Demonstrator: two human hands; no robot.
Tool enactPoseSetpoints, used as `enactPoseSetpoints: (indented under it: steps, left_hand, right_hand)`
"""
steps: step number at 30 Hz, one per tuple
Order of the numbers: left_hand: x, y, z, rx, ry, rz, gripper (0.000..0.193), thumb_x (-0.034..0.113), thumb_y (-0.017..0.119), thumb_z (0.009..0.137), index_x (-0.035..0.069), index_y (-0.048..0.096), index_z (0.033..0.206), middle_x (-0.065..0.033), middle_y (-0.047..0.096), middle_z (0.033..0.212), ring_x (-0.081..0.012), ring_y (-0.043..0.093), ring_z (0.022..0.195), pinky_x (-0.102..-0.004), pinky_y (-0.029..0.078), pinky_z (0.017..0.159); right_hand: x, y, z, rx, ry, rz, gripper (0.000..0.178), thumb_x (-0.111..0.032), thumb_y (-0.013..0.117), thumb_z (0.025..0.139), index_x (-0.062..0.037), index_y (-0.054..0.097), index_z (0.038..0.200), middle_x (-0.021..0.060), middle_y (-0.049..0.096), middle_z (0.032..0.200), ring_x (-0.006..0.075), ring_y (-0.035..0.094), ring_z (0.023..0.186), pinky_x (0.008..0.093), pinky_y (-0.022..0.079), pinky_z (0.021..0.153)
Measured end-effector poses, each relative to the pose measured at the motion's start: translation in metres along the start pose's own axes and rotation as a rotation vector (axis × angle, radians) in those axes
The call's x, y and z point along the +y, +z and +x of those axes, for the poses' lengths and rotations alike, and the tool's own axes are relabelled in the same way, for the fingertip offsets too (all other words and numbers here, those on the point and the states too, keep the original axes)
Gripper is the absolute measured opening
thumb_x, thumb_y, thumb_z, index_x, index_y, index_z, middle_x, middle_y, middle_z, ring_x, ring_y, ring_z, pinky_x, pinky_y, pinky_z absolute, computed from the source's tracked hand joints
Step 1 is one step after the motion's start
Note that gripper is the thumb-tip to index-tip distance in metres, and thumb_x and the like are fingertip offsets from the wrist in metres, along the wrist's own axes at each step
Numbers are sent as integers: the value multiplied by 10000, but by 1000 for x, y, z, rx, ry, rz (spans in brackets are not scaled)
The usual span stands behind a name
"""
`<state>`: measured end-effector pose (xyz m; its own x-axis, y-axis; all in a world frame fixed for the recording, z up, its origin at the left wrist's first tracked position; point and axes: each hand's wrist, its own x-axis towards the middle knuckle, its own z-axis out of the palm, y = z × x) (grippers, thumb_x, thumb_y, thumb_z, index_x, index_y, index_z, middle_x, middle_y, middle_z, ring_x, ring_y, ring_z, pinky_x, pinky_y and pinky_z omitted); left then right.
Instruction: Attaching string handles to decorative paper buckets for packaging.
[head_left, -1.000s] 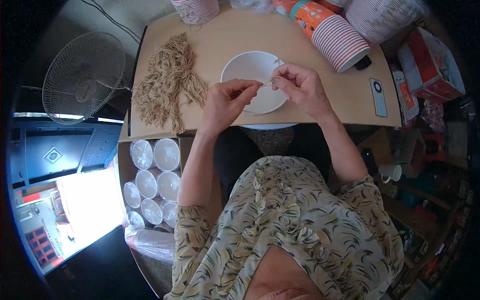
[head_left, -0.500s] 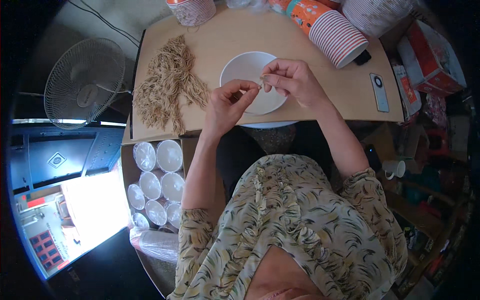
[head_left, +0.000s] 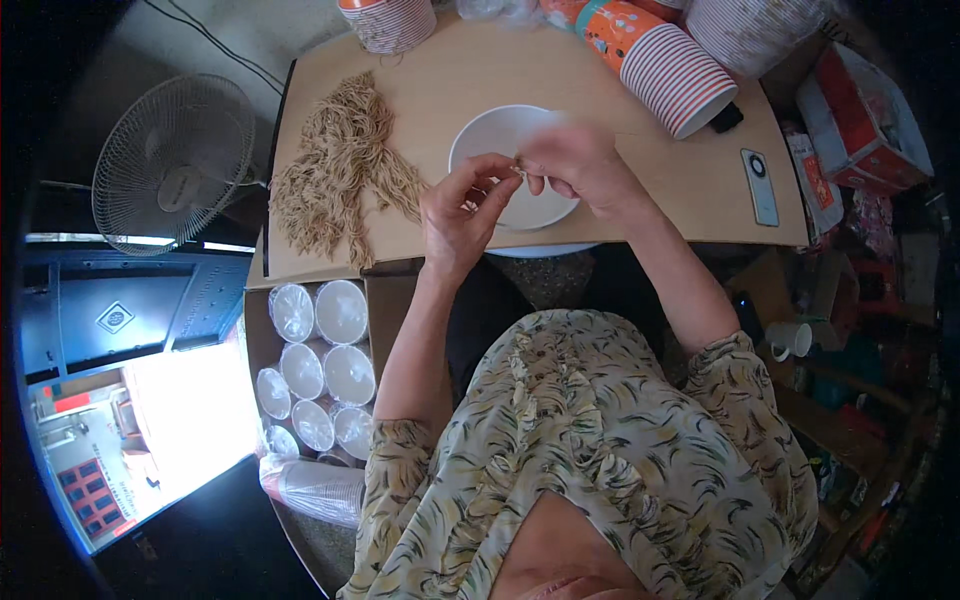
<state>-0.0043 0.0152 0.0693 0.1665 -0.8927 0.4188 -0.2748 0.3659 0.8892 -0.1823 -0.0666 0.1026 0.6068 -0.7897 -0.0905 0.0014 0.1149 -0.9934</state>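
Note:
Both of my hands meet over a white bowl at the table's front edge. My left hand is closed in a pinch, thumb against fingertips. Whatever it grips is tiny and pale, too small to name. My right hand touches or nearly touches those fingertips; its upper fingers are smeared by motion, so its grip is unclear. Left of the bowl lies a loose, tangled heap of beige cords, close to my left wrist.
Striped paper cups lie stacked at the back right; another cup stack stands at the back left. A phone rests near the table's right edge. Wrapped cups fill a cardboard box below left. A fan stands at left.
My right hand has rolled over and blurred beside the left fingertips. The left hand keeps its pinch, having shifted slightly right. The bowl and cords look unmoved on the table.

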Motion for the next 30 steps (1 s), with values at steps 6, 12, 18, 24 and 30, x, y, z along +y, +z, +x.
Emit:
enactPoseSetpoints:
  steps: [6,12,18,24,30]
  left_hand:
    - [-1,-4,1,-25,111,122,122,28,769,859,33,726,973,-38,724,850,-83,628,637,-237,509,586]
    - [-4,-8,-3,-44,-98,50,116,95,756,899,9,719,967,-42,713,816,-83,627,649,-246,511,599]
    - [6,-18,9,-244,-387,-179,179,176,703,967,11,702,1038,-30,727,881,-81,653,771,-224,511,681]
    - [4,-27,13,-273,-560,-441,204,140,683,977,-23,678,1098,-67,741,949,-108,689,828,-243,557,741]
    - [-1,-19,8,-179,-557,-440,207,154,705,959,4,695,1101,-78,741,963,-120,694,848,-243,543,763]
  right_hand:
    - [-1,4,-1,2,16,-1,83,-86,682,904,-5,695,899,-3,607,645,42,489,534,208,333,486]
    - [3,5,1,50,9,3,111,-106,664,925,-7,705,952,-15,589,665,39,499,572,198,349,503]
    - [3,2,-1,41,-125,28,211,-141,601,995,6,670,1130,-19,580,759,23,489,637,174,357,534]
    - [5,5,-2,73,-108,-77,180,-114,617,984,-19,681,1123,6,640,842,48,547,702,206,430,590]
    - [10,20,-26,439,-566,-733,205,-113,760,833,-73,723,1031,46,682,972,211,663,785,334,553,700]
